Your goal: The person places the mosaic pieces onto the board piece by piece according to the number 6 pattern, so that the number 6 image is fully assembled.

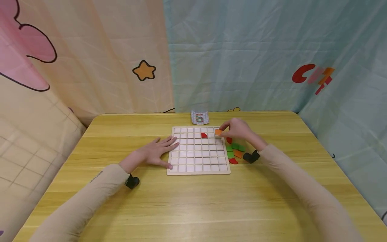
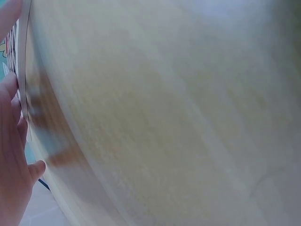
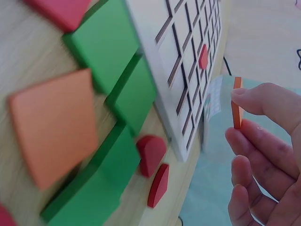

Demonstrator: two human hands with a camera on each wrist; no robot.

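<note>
Fingers [image 3: 270, 99] of a person's right hand [image 1: 237, 131] pinch an orange tile [image 1: 218, 132] between thumb and forefinger, holding it over the far right corner of a pale board [image 1: 190, 153] marked with a grid of squares. The right wrist view shows the tile edge-on and raised clear of the board, the remaining fingers loosely bent beneath it. The left hand [image 1: 155, 153], its fingers spread and thumb held apart, rests along the board's left edge, fingertips on the surface. A red quarter-round tile [image 1: 204, 135] lies on the grid toward the far side, left of the pinched piece. Just beside the board's right edge, under the right forearm, sit loose green tiles [image 1: 230, 154], a second orange tile [image 1: 238, 154] and several red pieces [image 1: 233, 161]. A small printed card [image 1: 200, 118] lies beyond the board, near the far edge of the wooden table [image 1: 196, 208]. Behind hangs a pastel curtain [image 1: 257, 67] bearing an orange star [image 1: 144, 71].
</note>
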